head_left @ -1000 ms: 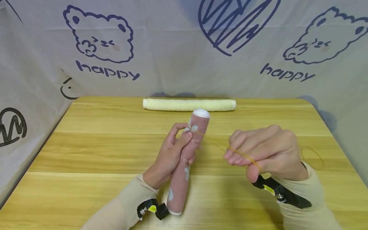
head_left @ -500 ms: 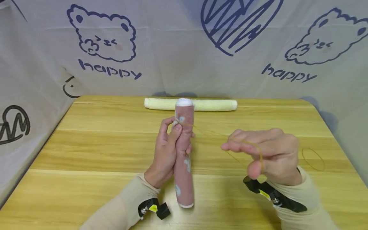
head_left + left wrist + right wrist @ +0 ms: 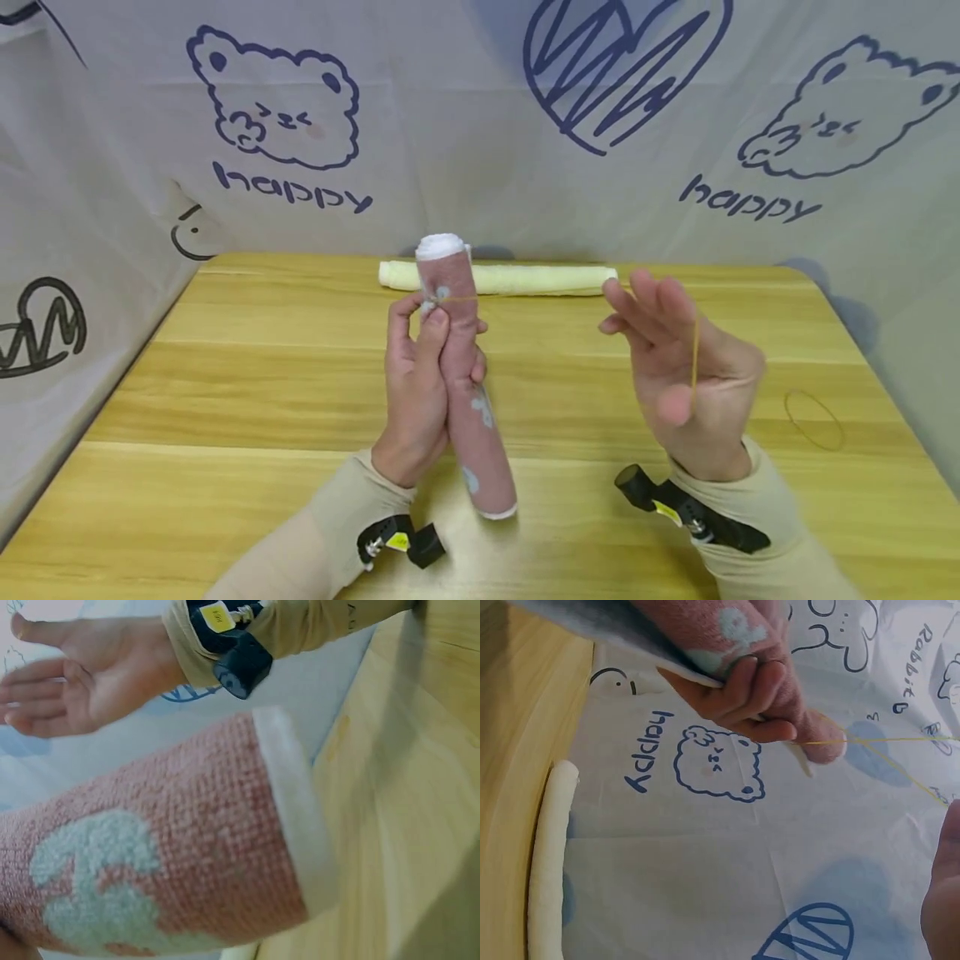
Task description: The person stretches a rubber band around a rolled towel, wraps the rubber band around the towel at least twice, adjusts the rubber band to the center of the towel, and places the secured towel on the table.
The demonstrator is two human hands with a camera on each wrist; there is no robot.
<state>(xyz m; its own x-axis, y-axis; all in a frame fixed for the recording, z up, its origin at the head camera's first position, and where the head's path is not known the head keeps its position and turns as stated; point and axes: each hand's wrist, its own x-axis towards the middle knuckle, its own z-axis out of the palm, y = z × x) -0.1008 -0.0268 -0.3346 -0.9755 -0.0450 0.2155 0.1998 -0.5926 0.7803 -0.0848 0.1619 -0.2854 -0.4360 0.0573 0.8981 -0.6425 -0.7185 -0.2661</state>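
A pink rolled towel [image 3: 486,433] with pale patches and white ends is gripped by my left hand [image 3: 420,375], its thumb across the front. A thin yellow rubber band [image 3: 889,740] goes round the roll near its upper end. From there it stretches to my right hand [image 3: 690,375], where it loops over the thumb and fingers. Between roll and hand, its strands cross in the right wrist view. The right hand's fingers are spread and fairly straight. The left wrist view shows the towel's lower end close up, with the right hand's palm behind it.
A pale yellow rolled towel [image 3: 540,279] lies along the table's back edge. Another rubber band [image 3: 814,419] lies on the wooden table [image 3: 225,392] at the right. A white cloth [image 3: 450,125] with drawings hangs behind the table.
The pink roll has shifted left and its upper end now leans left. My right hand has lifted and turned, its fingers opening upward with the rubber band stretched over them.
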